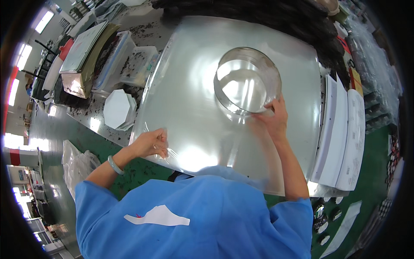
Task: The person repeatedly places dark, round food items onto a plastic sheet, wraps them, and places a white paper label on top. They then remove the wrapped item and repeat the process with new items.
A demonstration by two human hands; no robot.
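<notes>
A round, shiny metal cylinder stands on a smooth, reflective sheet that covers most of the table before me. Its top is open; I cannot tell whether it has a bottom. My right hand grips the cylinder's wall at the near right, with the thumb low outside and fingers at the rim. At the sheet's near left corner, my left hand pinches a thin, clear plastic film, which wrinkles around the fingertips. A pale bangle circles my left wrist.
To the left are a stack of white octagonal sheets, clear plastic bins and a stack of boards. Black bundled material lines the far edge. Paper sheets lie along the right edge. A plastic bag hangs at lower left.
</notes>
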